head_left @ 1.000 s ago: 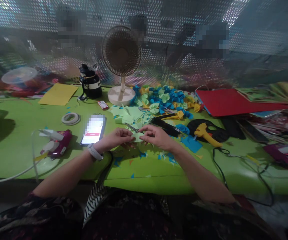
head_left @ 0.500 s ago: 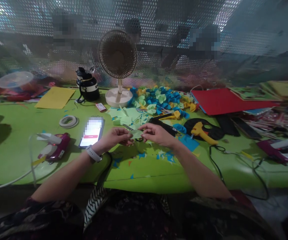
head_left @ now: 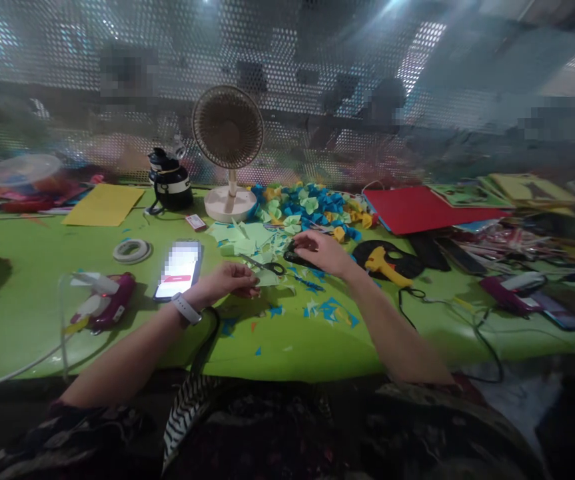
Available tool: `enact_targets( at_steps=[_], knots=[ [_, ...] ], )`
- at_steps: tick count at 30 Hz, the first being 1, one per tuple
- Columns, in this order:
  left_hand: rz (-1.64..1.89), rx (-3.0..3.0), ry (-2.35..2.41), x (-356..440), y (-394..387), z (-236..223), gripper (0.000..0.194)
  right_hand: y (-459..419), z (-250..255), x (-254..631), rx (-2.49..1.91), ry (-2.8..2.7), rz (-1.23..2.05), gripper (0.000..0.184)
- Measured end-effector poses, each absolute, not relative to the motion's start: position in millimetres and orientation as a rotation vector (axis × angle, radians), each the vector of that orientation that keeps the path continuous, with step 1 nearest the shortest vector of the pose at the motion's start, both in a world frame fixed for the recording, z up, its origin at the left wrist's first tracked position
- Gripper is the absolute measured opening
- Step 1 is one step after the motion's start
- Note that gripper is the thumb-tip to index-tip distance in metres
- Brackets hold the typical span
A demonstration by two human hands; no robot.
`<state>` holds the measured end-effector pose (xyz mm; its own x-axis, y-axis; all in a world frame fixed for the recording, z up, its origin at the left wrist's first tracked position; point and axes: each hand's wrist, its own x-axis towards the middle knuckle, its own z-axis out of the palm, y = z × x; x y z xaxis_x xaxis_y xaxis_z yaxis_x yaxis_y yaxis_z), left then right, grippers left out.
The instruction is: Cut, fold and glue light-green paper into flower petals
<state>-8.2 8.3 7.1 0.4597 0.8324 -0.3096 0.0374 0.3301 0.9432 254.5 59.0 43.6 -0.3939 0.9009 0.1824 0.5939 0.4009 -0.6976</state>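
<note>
My left hand, with a pale watch strap on its wrist, pinches a small piece of light green paper. Just behind that paper lie scissors with dark handles. Farther right, my right hand has its fingers curled over a black tool on the table. Its kind is hard to make out because the hand covers much of it. Light green sheets and cuttings lie beyond both hands. Behind them is a heap of folded blue, green and yellow paper pieces.
A phone, tape roll and purple power strip lie to the left. Behind stand a fan and dark bottle. Rightward are a yellow glue gun, cables and red sheets. Paper scraps litter the front.
My right hand has let go of the green paper and moved right onto the black tool. The paper stays in my left hand. The view has tilted up and shifted slightly.
</note>
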Motion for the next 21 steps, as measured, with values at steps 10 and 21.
enact_targets(
  at_steps=[10, 21],
  knots=[
    [0.564, 1.089, 0.975, -6, 7, 3, 0.037, 77, 21, 273, -1.607, -2.389, 0.216, 0.035],
    [0.808, 0.968, 1.032, -15, 18, 5, 0.027, 0, 47, 272, -1.082, -2.679, 0.631, 0.045]
  ],
)
